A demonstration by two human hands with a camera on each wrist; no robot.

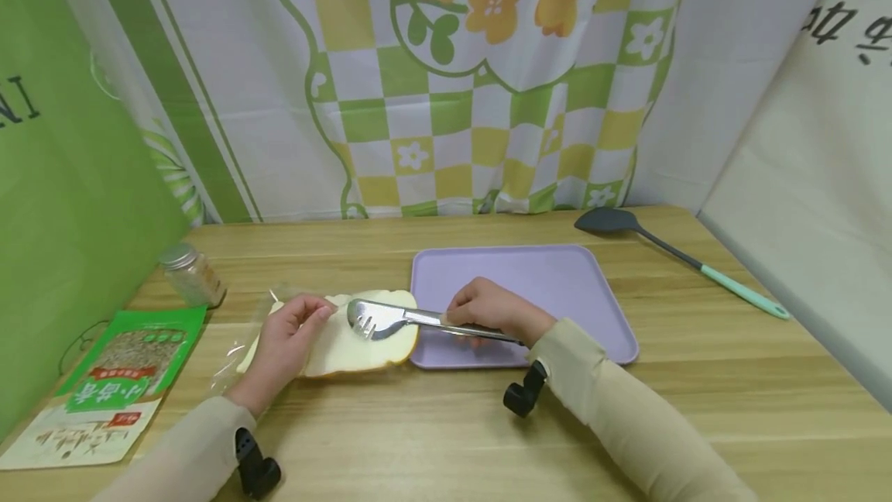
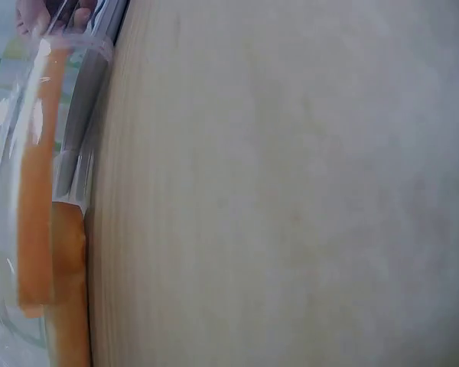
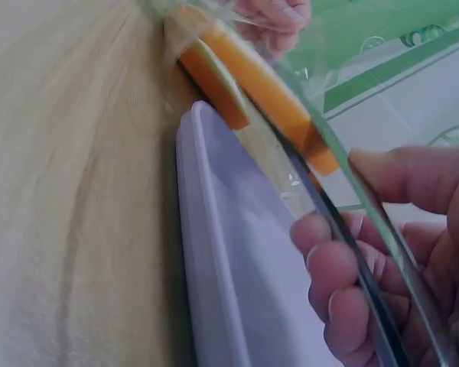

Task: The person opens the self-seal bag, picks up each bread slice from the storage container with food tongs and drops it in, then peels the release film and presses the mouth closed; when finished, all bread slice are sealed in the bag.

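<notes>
My right hand (image 1: 496,308) grips metal serving tongs (image 1: 425,318), whose head reaches left across a slice of bread (image 1: 376,351). In the right wrist view, one tong arm (image 3: 379,214) lies over the upper bread slice (image 3: 271,95) and the other passes beneath it. A second slice (image 3: 214,84) sits lower. The bread lies in a clear plastic bag (image 1: 233,351), its mouth toward the right. With thumb and forefinger my left hand (image 1: 287,338) pinches the bag near the slice's far edge. Those fingertips are partly blurred by the film.
A lilac tray (image 1: 543,269) lies right of the bread, under my right hand. Behind it on the right is a spatula (image 1: 669,250) with a mint handle. At left stand a spice jar (image 1: 193,276) and a flat green seasoning packet (image 1: 111,378). Curtains enclose the table.
</notes>
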